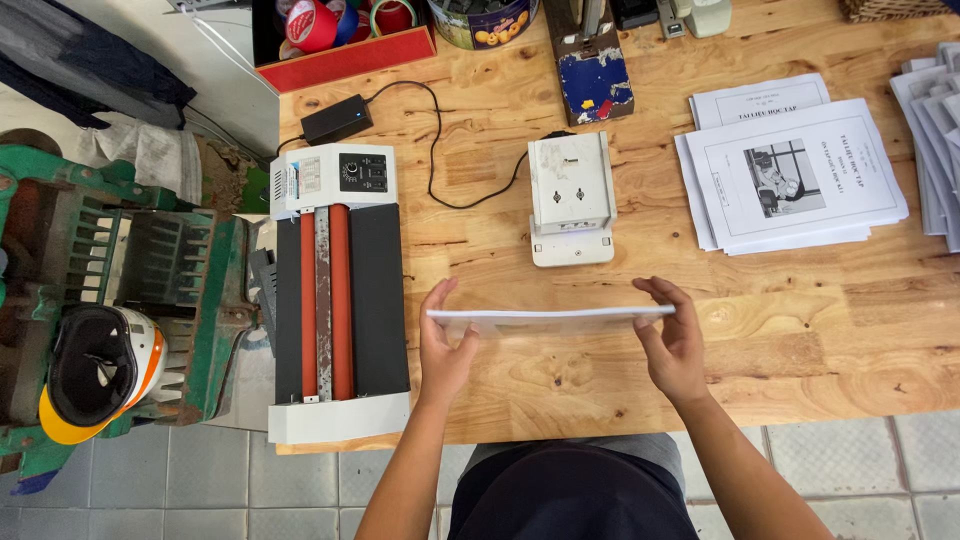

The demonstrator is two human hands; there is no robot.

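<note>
At lower centre, a white paper stack [550,320] is held edge-on above the wooden table [800,330], its long axis running left to right. The left hand [445,345] and right hand [672,340] each clasp one end, fingers curled around it.

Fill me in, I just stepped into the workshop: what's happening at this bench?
A person holds a thin stack of white sheets edge-on above the wooden table, left hand at one end, right hand at the other. Just beyond sits a small white punch-like device; a roller laminator lies to the left and piles of printed booklets to the right.
</note>
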